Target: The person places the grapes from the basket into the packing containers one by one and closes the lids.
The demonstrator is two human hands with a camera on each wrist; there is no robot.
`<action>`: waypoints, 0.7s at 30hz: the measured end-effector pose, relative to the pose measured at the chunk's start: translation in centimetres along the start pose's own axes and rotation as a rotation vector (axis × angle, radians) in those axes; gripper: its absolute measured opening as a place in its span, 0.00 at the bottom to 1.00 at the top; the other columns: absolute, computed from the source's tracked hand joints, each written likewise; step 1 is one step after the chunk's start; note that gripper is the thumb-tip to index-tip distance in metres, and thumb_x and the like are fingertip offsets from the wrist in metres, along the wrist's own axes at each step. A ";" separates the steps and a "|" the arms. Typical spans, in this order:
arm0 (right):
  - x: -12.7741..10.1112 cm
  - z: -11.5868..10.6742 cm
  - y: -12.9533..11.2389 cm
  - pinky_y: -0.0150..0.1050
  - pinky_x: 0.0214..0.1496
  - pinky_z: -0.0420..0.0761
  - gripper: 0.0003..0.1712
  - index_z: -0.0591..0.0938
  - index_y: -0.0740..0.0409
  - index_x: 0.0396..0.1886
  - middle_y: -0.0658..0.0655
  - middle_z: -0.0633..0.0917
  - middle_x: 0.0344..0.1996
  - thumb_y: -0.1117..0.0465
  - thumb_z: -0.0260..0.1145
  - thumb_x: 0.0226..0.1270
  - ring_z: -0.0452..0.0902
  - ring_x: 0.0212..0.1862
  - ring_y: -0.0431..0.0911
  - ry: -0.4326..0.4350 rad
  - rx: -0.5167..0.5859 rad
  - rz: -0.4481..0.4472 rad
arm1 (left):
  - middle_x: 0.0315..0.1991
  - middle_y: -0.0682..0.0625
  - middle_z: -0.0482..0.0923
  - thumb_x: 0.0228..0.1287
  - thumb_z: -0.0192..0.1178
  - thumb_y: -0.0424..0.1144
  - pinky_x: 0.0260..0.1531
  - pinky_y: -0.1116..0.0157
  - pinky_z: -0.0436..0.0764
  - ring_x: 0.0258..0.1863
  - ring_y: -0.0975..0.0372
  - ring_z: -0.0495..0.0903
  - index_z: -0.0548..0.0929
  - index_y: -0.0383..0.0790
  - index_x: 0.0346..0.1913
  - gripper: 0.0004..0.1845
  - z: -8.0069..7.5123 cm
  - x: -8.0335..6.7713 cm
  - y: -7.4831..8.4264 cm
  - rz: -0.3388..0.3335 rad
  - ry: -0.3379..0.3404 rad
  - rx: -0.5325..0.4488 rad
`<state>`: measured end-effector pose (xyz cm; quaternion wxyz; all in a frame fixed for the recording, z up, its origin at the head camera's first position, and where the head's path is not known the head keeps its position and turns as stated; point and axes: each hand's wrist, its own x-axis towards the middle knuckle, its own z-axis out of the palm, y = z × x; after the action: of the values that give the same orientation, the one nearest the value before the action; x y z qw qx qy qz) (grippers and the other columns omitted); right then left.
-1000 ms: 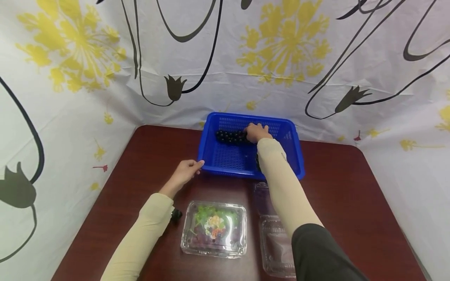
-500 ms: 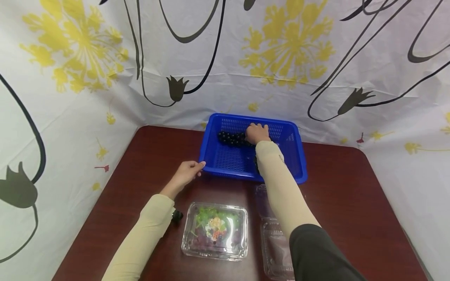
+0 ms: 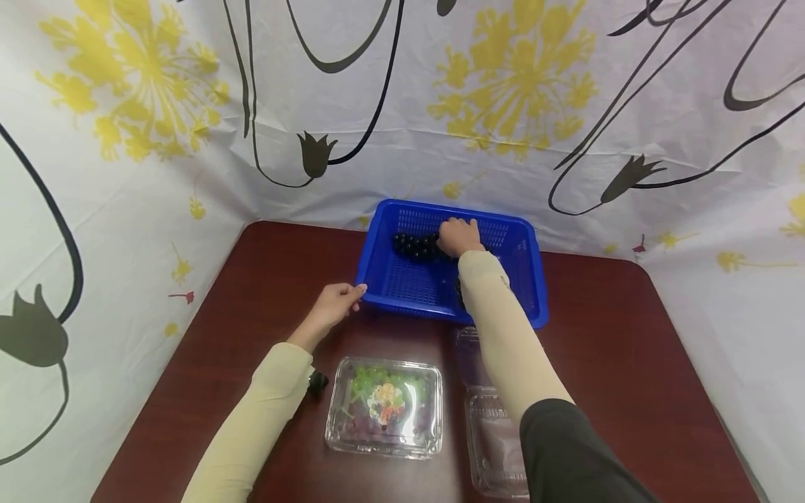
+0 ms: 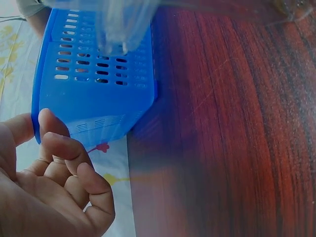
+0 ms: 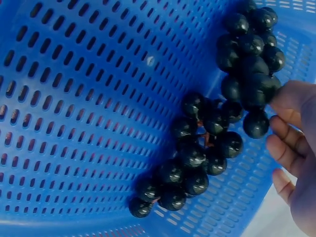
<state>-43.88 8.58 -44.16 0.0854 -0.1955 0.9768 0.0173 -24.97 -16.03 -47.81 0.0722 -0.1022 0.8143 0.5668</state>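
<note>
A blue slotted basket stands at the back of the dark red table. A bunch of black grapes lies inside it against the far wall. My right hand reaches into the basket. Thumb and fingers curl round the right end of the grape bunch, which still rests on the basket floor. My left hand is at the basket's front left corner. Its thumb and curled forefinger pinch the rim there.
A shut clear clamshell box with green and dark grapes lies near the front edge. An open, empty clear clamshell lies to its right, partly under my right arm. Flower-patterned cloth walls close in the table on the left, back and right.
</note>
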 end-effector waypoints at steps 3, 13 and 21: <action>-0.4 -0.6 -0.1 0.64 0.67 0.60 0.12 0.81 0.59 0.41 0.63 0.82 0.47 0.57 0.54 0.73 0.77 0.50 0.58 0.033 0.011 -0.008 | 0.18 0.52 0.74 0.69 0.57 0.51 0.19 0.69 0.61 0.18 0.64 0.65 0.75 0.39 0.23 0.21 0.1 0.0 0.0 -0.001 0.006 -0.007; -1.6 -2.3 -0.4 0.62 0.68 0.58 0.10 0.76 0.57 0.40 0.59 0.81 0.31 0.57 0.51 0.74 0.78 0.41 0.56 0.085 0.071 -0.003 | 0.17 0.54 0.72 0.69 0.56 0.50 0.26 0.67 0.65 0.23 0.62 0.67 0.74 0.40 0.22 0.21 0.2 -0.2 0.0 0.024 0.028 -0.003; -2.7 -3.5 -0.3 0.57 0.60 0.60 0.18 0.65 0.52 0.19 0.50 0.65 0.13 0.58 0.53 0.73 0.62 0.23 0.47 0.124 0.158 -0.015 | 0.17 0.55 0.71 0.70 0.56 0.50 0.27 0.67 0.65 0.25 0.61 0.67 0.75 0.37 0.25 0.21 0.3 -0.3 0.1 0.030 0.032 -0.009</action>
<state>-41.85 9.07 -40.26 0.0399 -0.1962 0.9771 -0.0724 -24.75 -15.68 -47.80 0.0502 -0.0992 0.8141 0.5700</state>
